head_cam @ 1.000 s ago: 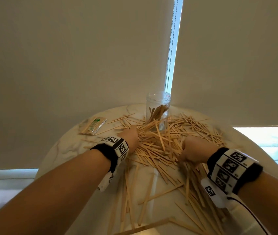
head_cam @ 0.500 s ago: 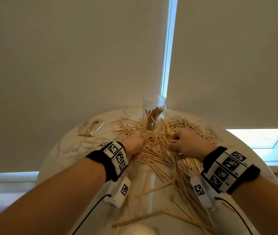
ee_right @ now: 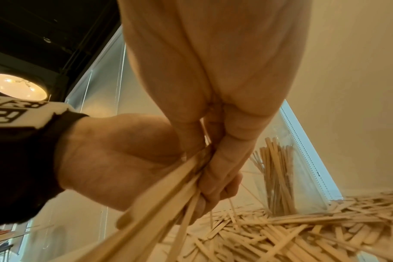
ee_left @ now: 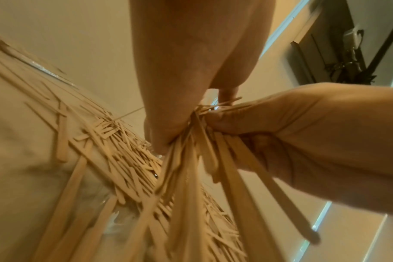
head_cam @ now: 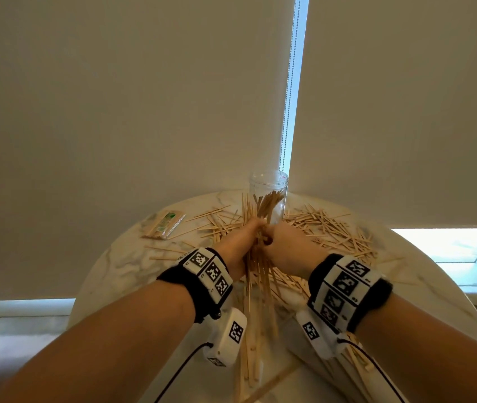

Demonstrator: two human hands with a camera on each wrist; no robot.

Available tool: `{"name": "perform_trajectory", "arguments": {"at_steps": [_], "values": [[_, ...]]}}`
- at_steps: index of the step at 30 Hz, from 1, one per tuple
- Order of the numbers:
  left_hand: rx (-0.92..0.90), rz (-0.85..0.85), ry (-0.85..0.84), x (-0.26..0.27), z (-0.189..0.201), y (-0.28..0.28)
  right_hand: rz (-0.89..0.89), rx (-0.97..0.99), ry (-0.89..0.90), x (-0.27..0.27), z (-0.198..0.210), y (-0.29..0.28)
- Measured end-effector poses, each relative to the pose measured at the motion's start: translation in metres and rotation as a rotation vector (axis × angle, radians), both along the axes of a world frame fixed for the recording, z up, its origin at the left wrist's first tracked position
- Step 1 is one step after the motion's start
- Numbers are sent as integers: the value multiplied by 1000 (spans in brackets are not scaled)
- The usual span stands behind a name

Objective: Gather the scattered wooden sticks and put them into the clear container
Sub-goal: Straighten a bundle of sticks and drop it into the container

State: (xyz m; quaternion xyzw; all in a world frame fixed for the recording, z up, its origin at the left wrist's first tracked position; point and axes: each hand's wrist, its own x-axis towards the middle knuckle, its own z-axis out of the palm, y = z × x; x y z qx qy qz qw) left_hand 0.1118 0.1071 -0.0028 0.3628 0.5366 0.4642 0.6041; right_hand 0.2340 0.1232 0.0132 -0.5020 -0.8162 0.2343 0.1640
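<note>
Hands now together: left hand (head_cam: 238, 242) and right hand (head_cam: 286, 247) both clutch bundle of thin pale wooden sticks (head_cam: 260, 274) before clear cylindrical plastic container (head_cam: 269, 193).

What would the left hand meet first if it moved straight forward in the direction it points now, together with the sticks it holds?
Probably the clear container, standing just beyond the left hand and its bundle of sticks. Depth is unclear, so the stick tips may touch it first.

One clear container (head_cam: 268, 189), one sealed packet (head_cam: 164, 224), two hands, and wooden sticks (head_cam: 330, 228) too numerous to count
</note>
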Motion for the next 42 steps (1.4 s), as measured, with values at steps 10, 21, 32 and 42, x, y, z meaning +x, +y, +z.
{"name": "perform_trajectory", "arguments": {"at_steps": [10,21,32,42], "values": [[-2,223,81,-4,-6,0,-72,15,176,5,-11,-4],[198,393,-42,-18,-16,10,-74,56,183,26,2,3],[275,90,-108,7,-10,-14,-111,31,613,1,25,29],[368,9,-73,-2,-11,-13,12,385,-82,10,10,47]]}}
